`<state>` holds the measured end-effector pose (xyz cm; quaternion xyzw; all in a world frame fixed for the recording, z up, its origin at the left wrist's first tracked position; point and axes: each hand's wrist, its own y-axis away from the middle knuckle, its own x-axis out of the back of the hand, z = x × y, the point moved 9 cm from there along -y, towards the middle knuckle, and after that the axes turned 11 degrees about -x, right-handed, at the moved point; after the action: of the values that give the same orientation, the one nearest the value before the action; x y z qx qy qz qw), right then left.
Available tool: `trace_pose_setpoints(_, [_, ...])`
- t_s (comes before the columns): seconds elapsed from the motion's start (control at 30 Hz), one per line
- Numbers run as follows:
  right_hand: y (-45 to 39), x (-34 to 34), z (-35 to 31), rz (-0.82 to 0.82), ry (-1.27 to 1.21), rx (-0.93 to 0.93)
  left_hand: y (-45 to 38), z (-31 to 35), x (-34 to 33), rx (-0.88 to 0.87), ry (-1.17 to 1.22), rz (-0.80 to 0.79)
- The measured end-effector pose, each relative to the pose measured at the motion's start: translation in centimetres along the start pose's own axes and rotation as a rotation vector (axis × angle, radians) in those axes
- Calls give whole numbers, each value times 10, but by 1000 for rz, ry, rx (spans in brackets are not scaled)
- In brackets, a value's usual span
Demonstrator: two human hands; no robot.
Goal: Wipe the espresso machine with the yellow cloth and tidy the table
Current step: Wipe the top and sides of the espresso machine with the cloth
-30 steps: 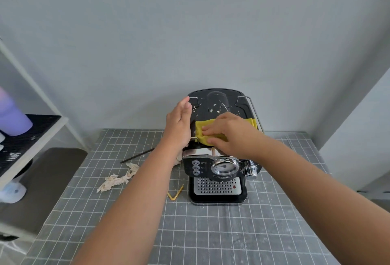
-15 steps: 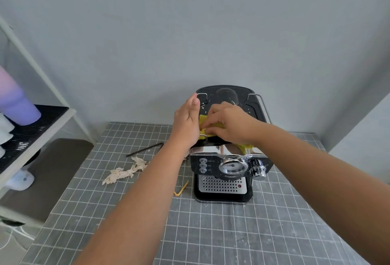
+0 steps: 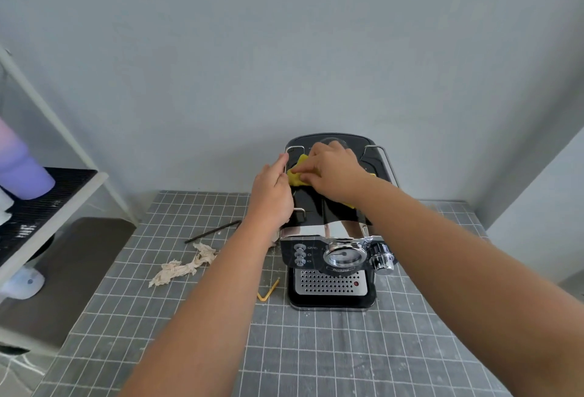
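Note:
A black and chrome espresso machine (image 3: pixel 331 257) stands on the grey gridded table (image 3: pixel 316 349), near the back wall. My right hand (image 3: pixel 335 172) presses the yellow cloth (image 3: pixel 297 172) onto the machine's black top, towards its rear left. Most of the cloth is hidden under that hand; a bit shows by my forearm. My left hand (image 3: pixel 273 191) lies flat against the machine's left side at the top rail, fingers together.
A crumpled beige tissue (image 3: pixel 183 267), a thin dark stick (image 3: pixel 213 231) and a bent yellow stick (image 3: pixel 268 291) lie left of the machine. A white shelf (image 3: pixel 41 216) with a purple cup (image 3: pixel 19 166) stands at the left. A wall rises at the right.
My right hand has slid the yellow cloth from the front of the machine's top towards the back. My left hand has stayed on the left side.

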<state>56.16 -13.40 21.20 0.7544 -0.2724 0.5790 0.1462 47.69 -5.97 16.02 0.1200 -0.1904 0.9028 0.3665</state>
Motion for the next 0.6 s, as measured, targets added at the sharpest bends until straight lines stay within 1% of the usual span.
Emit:
trace_pose_setpoints(0.07, [8, -4, -6, -32, 25, 67, 1, 2, 0, 11, -28, -4])
trace_pose_setpoints(0.17, [21, -4, 0, -96, -30, 164, 3, 8, 0, -3, -70, -23])
trace_pose_setpoints(0.23, [13, 2, 11, -73, -103, 120, 4, 10, 0, -2, -53, -25])
trace_pose_setpoints(0.3, [-4, 5, 21, -10, -122, 9, 4, 9, -1, 16, -24, -26])
trace_pose_setpoints(0.37, [-19, 4, 18, 25, -44, -66, 5, 7, -1, 32, -4, -25])
trace_pose_setpoints(0.4, [-23, 1, 13, 34, 6, -70, 5, 6, -2, 36, -2, -26])
trace_pose_setpoints(0.5, [-17, -3, 2, 26, 81, 0, 5, 5, -3, 40, -10, -33])
trace_pose_setpoints(0.6, [-1, -4, 2, -27, 71, 120, 4, 6, -2, 30, -16, -32])
